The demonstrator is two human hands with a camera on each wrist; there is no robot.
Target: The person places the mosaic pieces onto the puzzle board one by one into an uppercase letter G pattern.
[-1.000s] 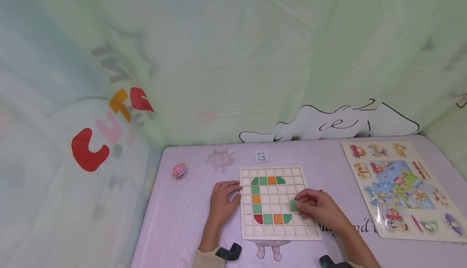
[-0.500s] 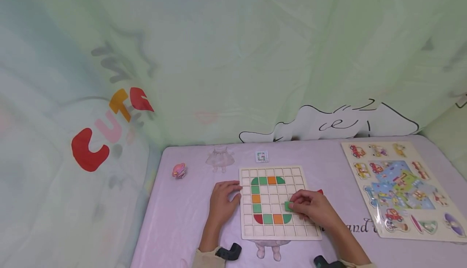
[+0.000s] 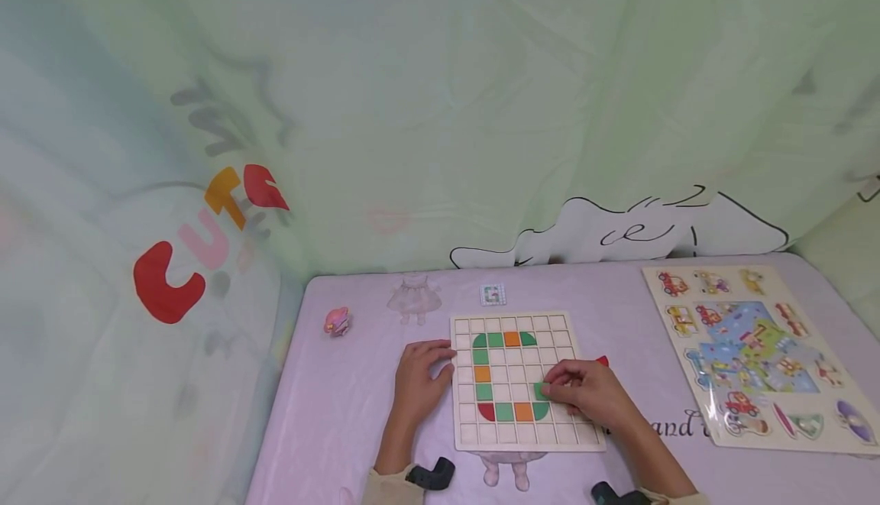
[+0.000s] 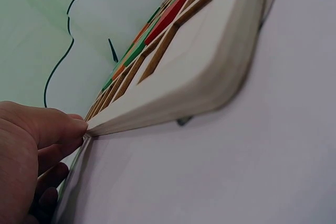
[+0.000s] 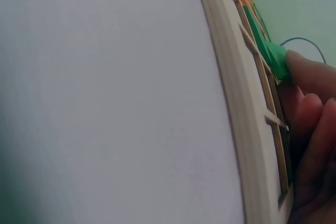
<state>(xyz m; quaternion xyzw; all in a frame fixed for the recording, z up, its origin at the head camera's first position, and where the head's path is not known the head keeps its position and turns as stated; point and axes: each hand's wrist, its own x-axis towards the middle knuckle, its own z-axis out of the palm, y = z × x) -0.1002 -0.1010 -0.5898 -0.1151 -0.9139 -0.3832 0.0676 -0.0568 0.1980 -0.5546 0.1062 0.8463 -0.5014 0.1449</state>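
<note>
A wooden grid board (image 3: 498,438) lies on the table, with green, orange and red tiles set in its cells in a C-like outline. Between thumb and fingers my right hand (image 3: 593,394) pinches a green square tile (image 3: 539,391), low over the right part of the grid. The right wrist view has that green tile (image 5: 278,61) tilted, its lower edge close to the cells and near a seated green tile. My left hand (image 3: 419,375) touches the board's left edge with its fingertips; the left wrist view shows the fingers (image 4: 65,129) right at that edge.
Behind the board lies a small pattern card (image 3: 493,295). A pink toy (image 3: 338,322) sits at the back left. Part of a red piece (image 3: 603,361) shows beyond my right hand. A large picture puzzle board (image 3: 749,360) covers the table's right side, and a printed curtain (image 3: 440,108) hangs behind.
My right hand has moved left over the board with the green tile, then slightly lower. The red piece behind it shows more. My left hand has stayed at the board's edge.
</note>
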